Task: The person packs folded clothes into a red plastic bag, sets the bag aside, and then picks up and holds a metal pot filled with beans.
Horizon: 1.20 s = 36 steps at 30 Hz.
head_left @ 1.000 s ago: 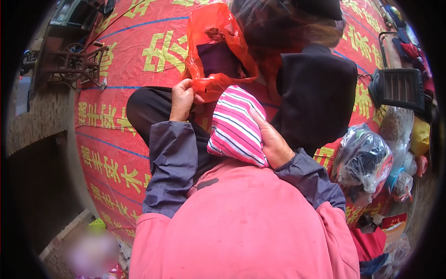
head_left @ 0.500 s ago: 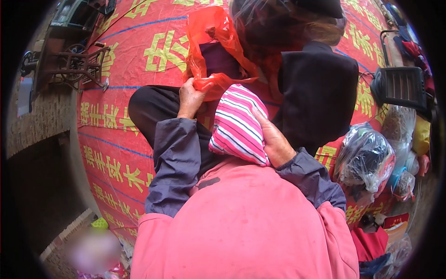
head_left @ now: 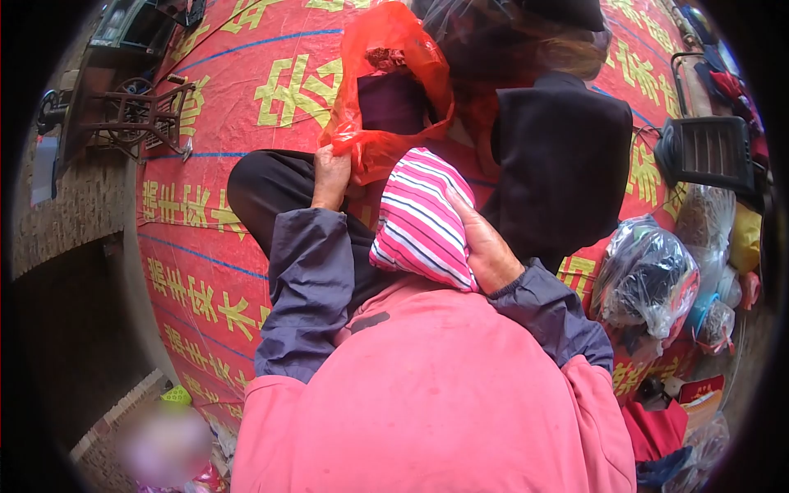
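Observation:
My left hand [head_left: 331,176] is closed on the near left edge of a red plastic bag [head_left: 356,62]. The bag's mouth is spread wide, and folded dark purple cloth [head_left: 393,103] lies inside, with some patterned reddish cloth [head_left: 385,59] at its far end. In my lap rests a folded piece of pink, white and dark striped cloth [head_left: 423,218]. My right hand [head_left: 491,251] grips its right side, with the thumb on top and the other fingers partly hidden.
A red sheet with yellow characters [head_left: 205,201] covers the floor. Clear plastic wrapping dark contents [head_left: 518,41] stands beyond the bag. At right are a black heater-like device [head_left: 711,154] and a clear bag of clothes [head_left: 645,275]. A metal treadle frame [head_left: 136,115] stands at left.
The red bag's mouth has opened wider, showing more of the cloth inside. My left hand has shifted slightly left and down with its edge. The right hand and striped cloth stay put.

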Each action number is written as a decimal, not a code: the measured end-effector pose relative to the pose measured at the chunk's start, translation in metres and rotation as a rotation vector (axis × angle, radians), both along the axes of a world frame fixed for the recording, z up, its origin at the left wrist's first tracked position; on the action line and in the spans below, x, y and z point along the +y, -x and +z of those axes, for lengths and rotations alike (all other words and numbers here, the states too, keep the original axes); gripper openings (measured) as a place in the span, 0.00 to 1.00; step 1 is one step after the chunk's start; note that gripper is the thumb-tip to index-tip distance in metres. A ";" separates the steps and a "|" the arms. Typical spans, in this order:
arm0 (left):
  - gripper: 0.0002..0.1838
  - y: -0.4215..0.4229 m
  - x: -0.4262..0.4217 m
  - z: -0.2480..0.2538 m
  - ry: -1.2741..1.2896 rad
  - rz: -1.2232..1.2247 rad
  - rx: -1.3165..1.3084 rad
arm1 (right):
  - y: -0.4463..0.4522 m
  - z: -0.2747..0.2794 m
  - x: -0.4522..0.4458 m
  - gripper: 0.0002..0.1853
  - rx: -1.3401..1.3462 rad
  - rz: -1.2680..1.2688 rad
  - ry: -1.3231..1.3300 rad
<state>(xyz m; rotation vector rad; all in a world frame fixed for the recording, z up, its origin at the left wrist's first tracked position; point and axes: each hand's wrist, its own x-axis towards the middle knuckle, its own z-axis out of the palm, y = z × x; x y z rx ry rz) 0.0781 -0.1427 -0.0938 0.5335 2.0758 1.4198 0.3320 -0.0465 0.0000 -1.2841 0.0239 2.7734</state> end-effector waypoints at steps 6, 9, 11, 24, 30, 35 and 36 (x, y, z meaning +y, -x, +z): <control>0.27 0.000 -0.005 0.005 -0.126 -0.006 -0.221 | 0.000 -0.003 0.000 0.26 -0.006 0.007 -0.004; 0.21 -0.002 -0.005 0.006 -0.188 0.027 -0.268 | 0.000 -0.001 0.000 0.26 -0.005 0.012 0.006; 0.23 0.000 -0.009 0.005 -0.204 0.007 -0.273 | 0.000 -0.001 0.000 0.27 0.000 0.012 0.001; 0.32 -0.041 -0.047 0.036 -0.243 -0.051 -0.227 | 0.000 0.006 -0.002 0.27 -0.036 -0.007 -0.066; 0.31 -0.066 -0.068 0.055 -0.279 -0.025 -0.234 | 0.003 0.016 0.004 0.26 -0.064 -0.030 -0.065; 0.32 -0.082 -0.071 0.054 -0.335 -0.002 -0.148 | 0.021 0.008 0.020 0.26 0.079 -0.007 -0.081; 0.33 -0.082 -0.071 0.053 -0.352 0.024 -0.110 | 0.026 0.002 0.024 0.26 0.098 0.011 -0.095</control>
